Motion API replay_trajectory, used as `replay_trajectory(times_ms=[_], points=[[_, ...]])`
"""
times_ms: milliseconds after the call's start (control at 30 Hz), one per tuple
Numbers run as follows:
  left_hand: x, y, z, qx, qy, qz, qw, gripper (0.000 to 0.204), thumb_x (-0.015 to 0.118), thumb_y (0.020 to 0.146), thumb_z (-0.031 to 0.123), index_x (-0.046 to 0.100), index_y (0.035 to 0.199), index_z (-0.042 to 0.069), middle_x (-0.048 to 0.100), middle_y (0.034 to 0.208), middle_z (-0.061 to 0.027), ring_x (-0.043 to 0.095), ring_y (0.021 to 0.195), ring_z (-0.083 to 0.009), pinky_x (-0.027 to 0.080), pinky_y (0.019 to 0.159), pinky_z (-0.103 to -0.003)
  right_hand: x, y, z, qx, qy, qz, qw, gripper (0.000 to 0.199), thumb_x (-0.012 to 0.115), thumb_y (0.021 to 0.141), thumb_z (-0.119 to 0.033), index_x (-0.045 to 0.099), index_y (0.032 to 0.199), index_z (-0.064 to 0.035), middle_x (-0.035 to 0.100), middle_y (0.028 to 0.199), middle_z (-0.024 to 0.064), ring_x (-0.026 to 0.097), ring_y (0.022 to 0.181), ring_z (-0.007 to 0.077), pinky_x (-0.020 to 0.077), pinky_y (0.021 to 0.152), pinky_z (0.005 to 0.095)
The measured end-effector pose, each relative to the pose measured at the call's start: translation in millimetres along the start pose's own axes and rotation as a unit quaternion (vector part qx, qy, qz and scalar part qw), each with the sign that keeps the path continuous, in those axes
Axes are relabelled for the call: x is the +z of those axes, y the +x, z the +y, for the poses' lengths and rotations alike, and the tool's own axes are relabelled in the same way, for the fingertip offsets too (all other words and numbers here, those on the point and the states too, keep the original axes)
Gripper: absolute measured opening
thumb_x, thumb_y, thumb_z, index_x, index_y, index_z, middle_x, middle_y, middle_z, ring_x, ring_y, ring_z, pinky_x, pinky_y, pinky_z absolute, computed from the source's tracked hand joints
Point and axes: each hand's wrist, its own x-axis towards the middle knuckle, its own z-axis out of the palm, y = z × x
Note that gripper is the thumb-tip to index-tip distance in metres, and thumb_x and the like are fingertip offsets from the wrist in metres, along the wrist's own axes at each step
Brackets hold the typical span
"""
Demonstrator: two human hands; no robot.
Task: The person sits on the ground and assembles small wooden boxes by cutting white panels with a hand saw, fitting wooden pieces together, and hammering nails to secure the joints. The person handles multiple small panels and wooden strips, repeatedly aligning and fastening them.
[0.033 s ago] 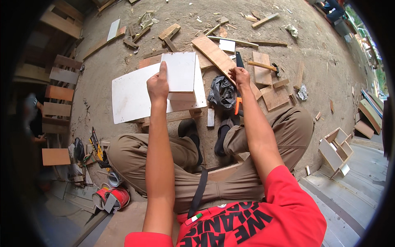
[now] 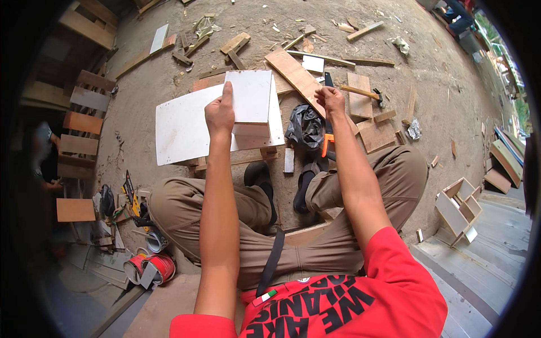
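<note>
My left hand (image 2: pixel 220 114) grips the left edge of a white box-like wooden piece (image 2: pixel 252 96), thumb laid along its top. That piece stands on a larger white board (image 2: pixel 183 128), which rests on wood in front of my feet. To the right, my right hand (image 2: pixel 331 101) is raised with its fingers curled together; what they hold, if anything, cannot be made out. Below that hand are a black plastic bag (image 2: pixel 304 127) and a handsaw with an orange handle (image 2: pixel 327 146), partly hidden by my forearm. A hammer (image 2: pixel 366 93) lies on a plank farther right.
Wood offcuts (image 2: pixel 236 44) and a long plank (image 2: pixel 296 76) litter the ground ahead. On my left are red cans (image 2: pixel 160 269), a yellow-and-black saw (image 2: pixel 131 194) and stacked boards (image 2: pixel 84 121). A small compartmented wooden box (image 2: pixel 459 211) sits at right. Another person (image 2: pixel 459 14) is far right.
</note>
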Motion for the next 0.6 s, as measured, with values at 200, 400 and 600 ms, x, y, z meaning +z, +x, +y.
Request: replay_trajectory(times_ms=[200,400,600], points=[[-12.2,1.0,-17.6,0.019,0.038,0.02,0.999,0.071,0.058,0.094,0.056,0.051,0.05,0.0,0.048,0.049,-0.0035,0.043,0.05,-0.0139,0.04,0.053,-0.035,77.6,-44.6,-144.5,-0.092,-0.016,-0.219,0.971,0.027,0.071,0.089,-0.005,0.064,0.113,0.0032,0.073,0.097,0.0126,0.072,0.082,0.0188,0.0605,0.072,0.0288],[-7.4,-3.2,-12.4,0.018,0.075,0.011,0.997,0.072,0.056,0.093,0.059,0.055,0.051,0.0,0.052,0.05,-0.0064,0.049,0.051,-0.018,0.043,0.056,-0.038,92.5,-112.6,-200.7,-0.183,-0.055,-0.262,0.946,0.032,0.076,0.087,-0.012,0.065,0.114,0.0031,0.074,0.099,0.0124,0.07,0.087,0.0158,0.0552,0.075,0.0261],[-11.1,-2.9,-17.4,0.044,0.061,0.026,0.997,0.072,0.055,0.092,0.059,0.056,0.052,0.0,0.054,0.051,-0.0086,0.051,0.051,-0.0207,0.044,0.058,-0.039,89.4,-139.2,-172.2,-0.162,-0.025,-0.268,0.949,0.036,0.076,0.087,-0.011,0.063,0.117,0.0039,0.074,0.098,0.0131,0.071,0.083,0.0168,0.0545,0.072,0.0261]])
